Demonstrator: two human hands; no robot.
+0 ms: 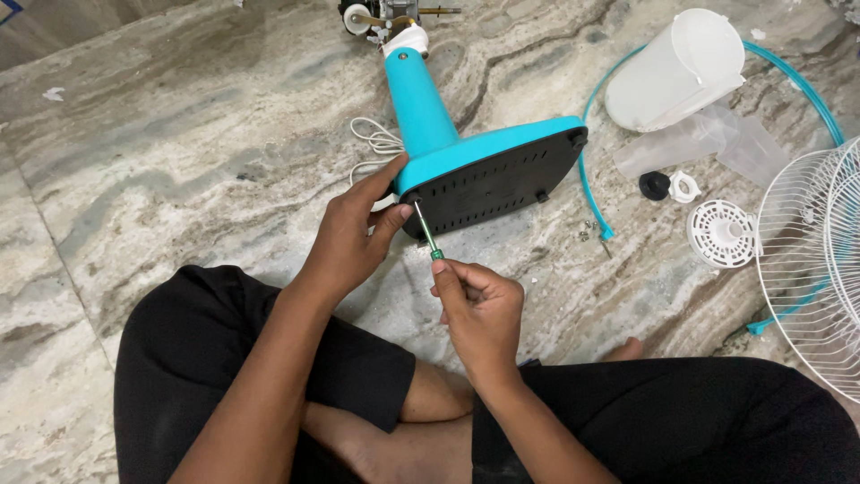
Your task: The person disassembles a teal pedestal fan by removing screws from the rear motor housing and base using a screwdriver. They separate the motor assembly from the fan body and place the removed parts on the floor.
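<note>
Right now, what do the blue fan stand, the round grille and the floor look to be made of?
Fan stand: smooth turquoise plastic with a slight sheen, probably moulded.
Grille: thin white wires, likely coated metal.
Floor: polished, veined grey-brown stone, marble-like, though it could be tile.

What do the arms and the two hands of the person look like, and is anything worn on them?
Both forearms are bare, with no sleeves in view. The left hand and the right hand wear no gloves, and no ring, watch or bracelet can be seen. The fingernails are short and unpainted. No marks show on the arms. The only clothing in view is black shorts on the crossed legs.
</note>
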